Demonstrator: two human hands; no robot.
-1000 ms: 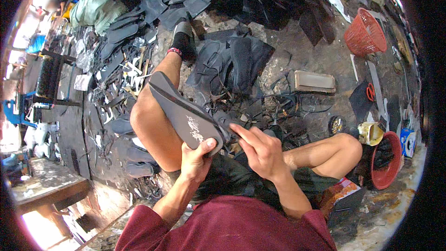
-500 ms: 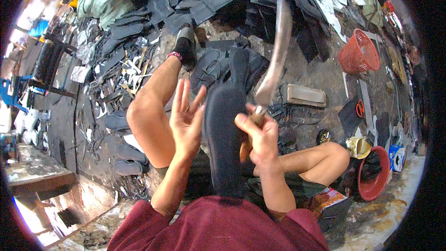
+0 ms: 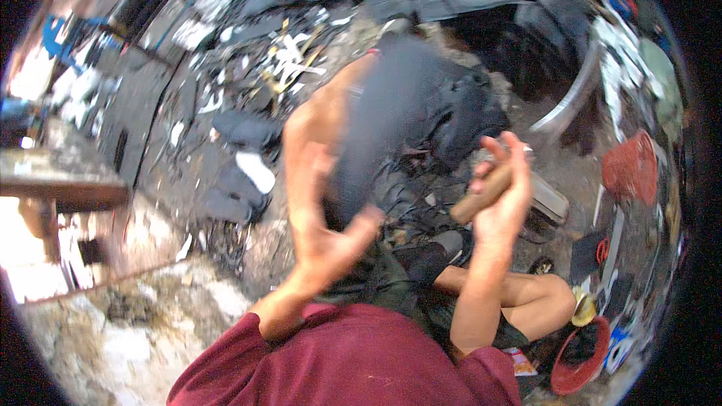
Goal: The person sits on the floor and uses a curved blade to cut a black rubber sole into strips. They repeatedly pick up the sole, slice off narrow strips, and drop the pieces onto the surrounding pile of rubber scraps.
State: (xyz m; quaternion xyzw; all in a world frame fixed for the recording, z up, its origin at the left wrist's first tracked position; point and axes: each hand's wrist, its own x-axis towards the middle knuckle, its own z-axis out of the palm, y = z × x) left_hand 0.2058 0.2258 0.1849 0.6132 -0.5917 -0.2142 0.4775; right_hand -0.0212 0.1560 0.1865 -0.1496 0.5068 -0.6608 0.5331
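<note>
A long black sole-shaped piece [image 3: 391, 113], smeared by motion, slants up and away from my lap. Around its lower end is my left hand [image 3: 323, 237], thumb on one side and fingers on the other; the blur hides the exact contact. My right hand [image 3: 504, 192] is closed on the wooden handle [image 3: 477, 197] of a large knife. Its long curved blade [image 3: 571, 105] points away to the far right, blurred and apart from the black piece. Beyond my lap lie more dark sole-shaped pieces [image 3: 470, 116].
Dark sheets [image 3: 459, 0] are heaped at the far side. Pale scraps [image 3: 293, 60] litter the floor to the left. On the right are a block [image 3: 549, 201], a red basket [image 3: 630, 169], red-handled scissors [image 3: 602, 249] and a red basin [image 3: 560, 380]. A low wooden bench [image 3: 68, 189] stands left.
My left hand has come round the black piece's lower end, and the piece has shifted away from my body. The knife has swung right, clear of the piece. The view has turned left.
</note>
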